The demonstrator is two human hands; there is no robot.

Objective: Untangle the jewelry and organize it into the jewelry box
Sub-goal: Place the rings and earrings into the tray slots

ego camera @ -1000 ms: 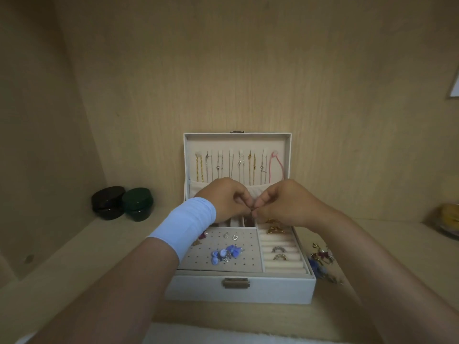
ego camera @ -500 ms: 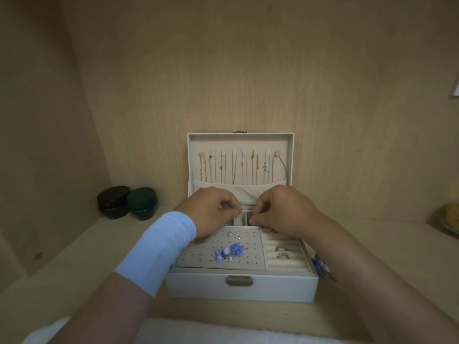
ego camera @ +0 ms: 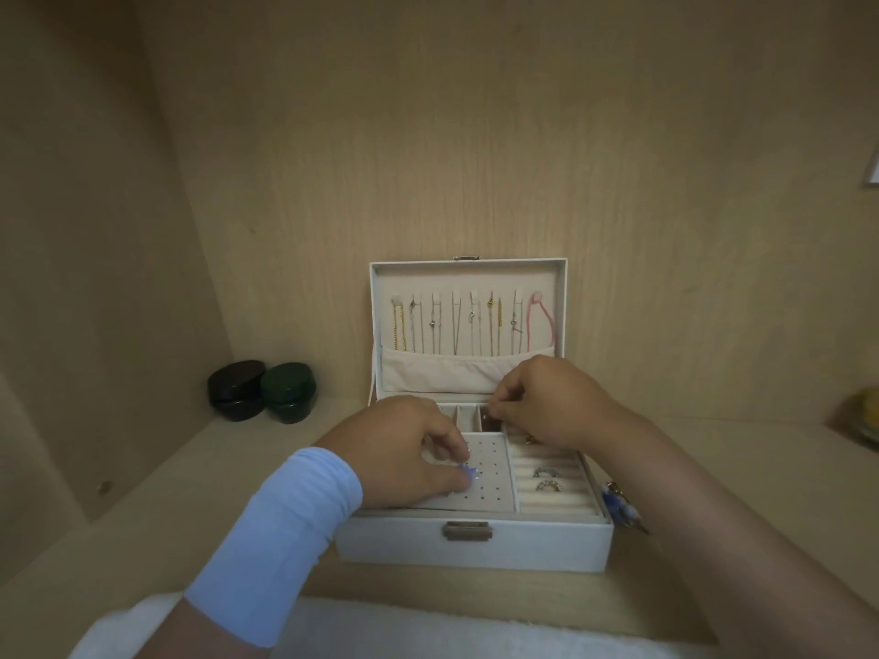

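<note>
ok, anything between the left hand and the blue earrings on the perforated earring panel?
Nothing visible. The left hand is already down on the perforated earring panel, its fingers at the blue earrings. It covers most of them, so whether it actually grips them can't be told. The right hand is farther back, clear.

Wooden shelf (ego camera: 190, 516): jewelry box (ego camera: 475, 546), two jars (ego camera: 261, 391), loose jewelry (ego camera: 618, 504).

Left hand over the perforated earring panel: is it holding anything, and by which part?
The left hand pinches a small blue piece of jewelry between its fingertips over the white jewelry box; which part cannot be told.
</note>
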